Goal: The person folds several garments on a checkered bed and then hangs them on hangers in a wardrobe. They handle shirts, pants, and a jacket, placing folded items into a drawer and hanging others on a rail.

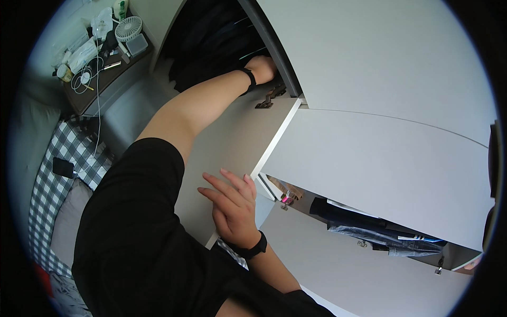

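My left hand [262, 69] reaches into the open wardrobe compartment, beside dark hanging clothes [210, 43]. Its fingers are bent and partly hidden, so what it may hold cannot be told. Near its wrist a metal hinge [264, 104] joins the open white door panel [225, 138] to the cabinet. My right hand [235, 198] rests at this panel's edge with its fingers spread and nothing seen in its grasp. Both wrists wear black bands.
Below right, another compartment holds folded jeans [388, 239] and dark clothes, with a lowered white panel [336, 253] under it. At upper left a dark table [107, 85] carries a small fan [128, 28], cables and packets. A black phone [63, 167] lies on checkered bedding [41, 206].
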### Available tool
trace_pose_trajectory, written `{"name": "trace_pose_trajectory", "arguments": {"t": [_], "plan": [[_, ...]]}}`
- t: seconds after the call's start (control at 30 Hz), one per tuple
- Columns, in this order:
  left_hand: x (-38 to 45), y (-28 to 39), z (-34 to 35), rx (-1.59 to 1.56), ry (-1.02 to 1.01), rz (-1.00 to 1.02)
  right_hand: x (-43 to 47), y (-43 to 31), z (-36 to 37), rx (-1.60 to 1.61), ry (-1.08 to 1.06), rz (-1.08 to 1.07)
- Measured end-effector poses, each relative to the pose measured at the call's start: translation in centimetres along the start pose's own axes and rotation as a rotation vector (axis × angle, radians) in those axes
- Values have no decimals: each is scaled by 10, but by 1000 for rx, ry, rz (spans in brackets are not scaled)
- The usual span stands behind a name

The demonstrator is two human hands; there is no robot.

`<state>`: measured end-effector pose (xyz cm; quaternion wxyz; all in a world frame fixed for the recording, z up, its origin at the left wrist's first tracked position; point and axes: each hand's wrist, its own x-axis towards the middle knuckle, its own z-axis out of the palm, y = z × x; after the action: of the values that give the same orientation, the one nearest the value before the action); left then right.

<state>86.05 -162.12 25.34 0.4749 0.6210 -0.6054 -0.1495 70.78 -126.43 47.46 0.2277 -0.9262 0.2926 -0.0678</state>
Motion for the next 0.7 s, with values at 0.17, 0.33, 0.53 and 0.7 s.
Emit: {"name": "trace_pose_trajectory", "arguments": {"t": [0.17,0.33,0.53,0.7], "plan": [[-8,-11,-21,80,-104,-207,2,2,2,13,7,-2],[-4,-28,-28,218,-131,-122,3,3,0,5,5,2],[-8,-15,-31,121,14,-214,3,3,2,-26,-21,5],[-24,-19,-29,136,-109,-164,-7,2,-1,-91,-87,43]]}}
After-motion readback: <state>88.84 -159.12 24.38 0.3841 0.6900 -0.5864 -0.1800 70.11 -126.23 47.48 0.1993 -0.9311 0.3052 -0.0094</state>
